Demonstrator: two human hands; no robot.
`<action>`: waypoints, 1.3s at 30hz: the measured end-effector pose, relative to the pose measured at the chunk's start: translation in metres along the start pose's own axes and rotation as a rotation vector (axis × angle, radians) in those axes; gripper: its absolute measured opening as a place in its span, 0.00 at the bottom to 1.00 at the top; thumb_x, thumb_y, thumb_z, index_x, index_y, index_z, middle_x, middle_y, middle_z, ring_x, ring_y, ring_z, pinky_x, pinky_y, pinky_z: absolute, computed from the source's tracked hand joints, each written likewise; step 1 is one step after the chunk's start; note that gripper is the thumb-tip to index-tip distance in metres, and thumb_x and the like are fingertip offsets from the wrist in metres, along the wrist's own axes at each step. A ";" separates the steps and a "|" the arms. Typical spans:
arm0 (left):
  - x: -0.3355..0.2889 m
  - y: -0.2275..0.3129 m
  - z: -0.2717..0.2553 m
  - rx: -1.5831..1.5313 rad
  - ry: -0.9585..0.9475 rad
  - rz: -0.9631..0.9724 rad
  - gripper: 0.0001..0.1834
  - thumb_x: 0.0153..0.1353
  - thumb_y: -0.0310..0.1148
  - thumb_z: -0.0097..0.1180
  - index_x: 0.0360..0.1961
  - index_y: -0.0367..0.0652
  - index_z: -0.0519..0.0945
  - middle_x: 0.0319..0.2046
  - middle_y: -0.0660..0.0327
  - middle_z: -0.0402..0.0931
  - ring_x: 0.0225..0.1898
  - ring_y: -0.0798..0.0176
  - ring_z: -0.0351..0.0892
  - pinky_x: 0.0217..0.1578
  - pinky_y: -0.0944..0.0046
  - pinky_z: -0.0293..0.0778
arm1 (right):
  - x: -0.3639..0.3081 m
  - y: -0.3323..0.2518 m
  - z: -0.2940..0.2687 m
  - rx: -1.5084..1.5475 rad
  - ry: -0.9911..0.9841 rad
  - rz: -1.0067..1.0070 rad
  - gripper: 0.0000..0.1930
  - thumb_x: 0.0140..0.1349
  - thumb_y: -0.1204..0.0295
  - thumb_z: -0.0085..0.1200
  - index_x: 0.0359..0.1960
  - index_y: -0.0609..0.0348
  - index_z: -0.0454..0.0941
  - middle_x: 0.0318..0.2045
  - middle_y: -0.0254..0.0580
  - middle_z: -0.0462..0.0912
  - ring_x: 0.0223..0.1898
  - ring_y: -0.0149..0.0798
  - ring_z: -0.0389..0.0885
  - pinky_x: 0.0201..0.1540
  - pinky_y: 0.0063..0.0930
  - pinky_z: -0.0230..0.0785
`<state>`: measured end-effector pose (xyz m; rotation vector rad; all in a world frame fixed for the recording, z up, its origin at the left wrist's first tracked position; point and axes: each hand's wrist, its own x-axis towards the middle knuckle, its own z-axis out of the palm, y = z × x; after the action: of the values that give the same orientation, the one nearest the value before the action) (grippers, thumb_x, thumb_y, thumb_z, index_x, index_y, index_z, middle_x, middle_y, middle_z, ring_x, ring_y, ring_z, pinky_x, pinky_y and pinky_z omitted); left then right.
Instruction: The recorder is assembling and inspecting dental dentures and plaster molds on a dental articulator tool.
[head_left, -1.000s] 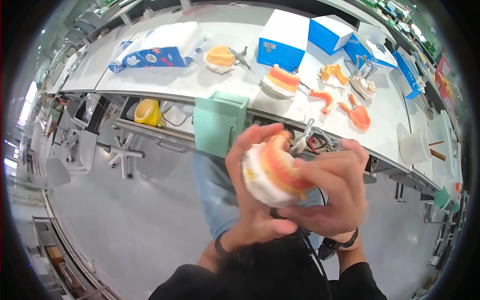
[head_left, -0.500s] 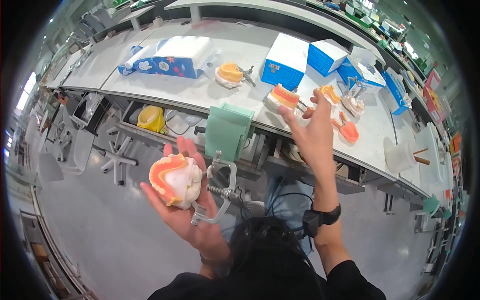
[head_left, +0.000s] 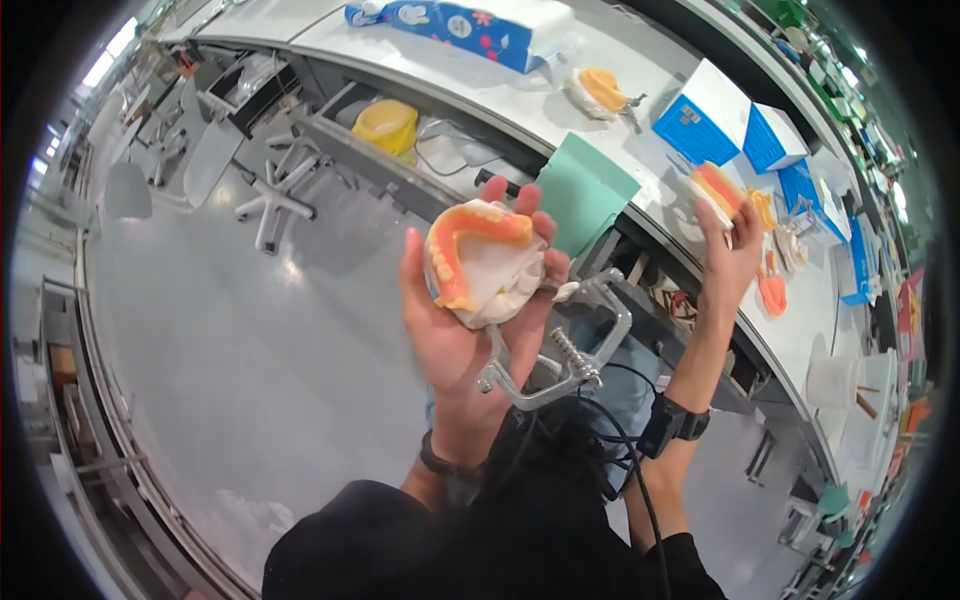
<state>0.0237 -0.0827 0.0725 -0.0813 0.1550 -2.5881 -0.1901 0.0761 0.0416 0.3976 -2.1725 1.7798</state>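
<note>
L wrist: dark band point(head_left: 440, 458) just below the hand.
R wrist: chunky black wrist device point(head_left: 672, 425), thin dark cable point(head_left: 655, 510) nearby.
L hand point(head_left: 450, 335): palm up, fingers curled round the back & side of a plaster cast point(head_left: 505, 275); firm cradle hold, thumb out to the side.
Articulator point(head_left: 615, 345): metal frame w/ coil spring, hanging off the cast's R/lower side, clear of the bench; exact join hidden.
Wax arch point(head_left: 440, 245): orange-pink horseshoe seated on the held cast, pale teeth along its outer edge.
R hand point(head_left: 735, 255): arm out over the bench edge, thumb & fingers a bit apart at the near end of a 2nd cast w/ red-orange wax rim point(head_left: 718, 185); can't tell if they've closed on it, or if it's off the bench.
Progress (judged): held pc looks well built up, wax on & teeth in a row; whether any spot needs more, can't tell. 2nd cast is well apart from the 1st, so the 2 aren't joined.
Drawer: open, yellow container point(head_left: 385, 125) inside; mint-green bin point(head_left: 585, 190) to its R.
Bench point(head_left: 650, 165): pink-red plate point(head_left: 772, 293) & cast on a metal frame point(head_left: 793, 245) near the R hand; white tub point(head_left: 825, 372) farther R.
Bench, farther back: cast w/ yellow-orange wax point(head_left: 602, 90), blue-white boxes point(head_left: 690, 125), blue tissue pack point(head_left: 460, 38) at L.
</note>
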 end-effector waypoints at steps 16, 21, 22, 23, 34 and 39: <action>-0.002 -0.024 -0.008 0.067 -0.016 0.069 0.40 0.67 0.60 0.35 0.66 0.34 0.62 0.58 0.45 0.67 0.48 0.50 0.73 0.45 0.55 0.71 | -0.068 -0.053 -0.074 1.664 -0.352 0.670 0.32 0.62 0.62 0.50 0.64 0.67 0.57 0.57 0.54 0.62 0.50 0.46 0.68 0.64 0.51 0.57; -0.004 -0.045 -0.010 0.587 -0.186 0.442 0.44 0.65 0.63 0.29 0.64 0.30 0.62 0.54 0.38 0.69 0.43 0.51 0.75 0.39 0.57 0.72 | -0.085 -0.079 -0.067 1.439 -0.317 0.591 0.20 0.70 0.60 0.44 0.53 0.64 0.64 0.44 0.47 0.68 0.38 0.39 0.67 0.52 0.41 0.64; -0.006 -0.046 -0.008 0.768 -0.258 0.584 0.45 0.64 0.63 0.28 0.64 0.29 0.63 0.52 0.36 0.70 0.42 0.51 0.76 0.37 0.57 0.72 | -0.089 -0.087 -0.064 1.446 -0.296 0.587 0.20 0.70 0.60 0.44 0.53 0.64 0.64 0.44 0.47 0.68 0.38 0.39 0.67 0.52 0.41 0.64; -0.010 -0.046 -0.008 0.777 -0.264 0.566 0.45 0.64 0.63 0.28 0.64 0.29 0.63 0.52 0.36 0.70 0.42 0.51 0.76 0.37 0.57 0.72 | -0.093 -0.092 -0.062 1.379 -0.304 0.601 0.21 0.70 0.58 0.41 0.51 0.65 0.66 0.43 0.47 0.68 0.36 0.39 0.68 0.50 0.39 0.63; -0.009 -0.080 -0.022 0.903 -0.372 0.838 0.49 0.58 0.67 0.36 0.60 0.26 0.65 0.41 0.37 0.75 0.32 0.48 0.76 0.30 0.58 0.71 | -0.106 -0.081 -0.073 1.117 -0.139 0.383 0.28 0.71 0.49 0.28 0.48 0.64 0.69 0.41 0.47 0.72 0.34 0.43 0.74 0.44 0.42 0.67; -0.020 -0.073 -0.038 1.444 -0.652 0.676 0.52 0.58 0.71 0.45 0.68 0.37 0.54 0.53 0.37 0.67 0.44 0.48 0.74 0.43 0.54 0.74 | -0.112 -0.066 -0.061 1.047 -0.131 0.525 0.30 0.70 0.46 0.27 0.45 0.63 0.71 0.41 0.47 0.73 0.33 0.43 0.75 0.49 0.45 0.69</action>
<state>-0.0007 -0.0069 0.0438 -0.2574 -1.5541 -1.3876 -0.0575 0.1255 0.0671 0.1417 -1.2696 3.1801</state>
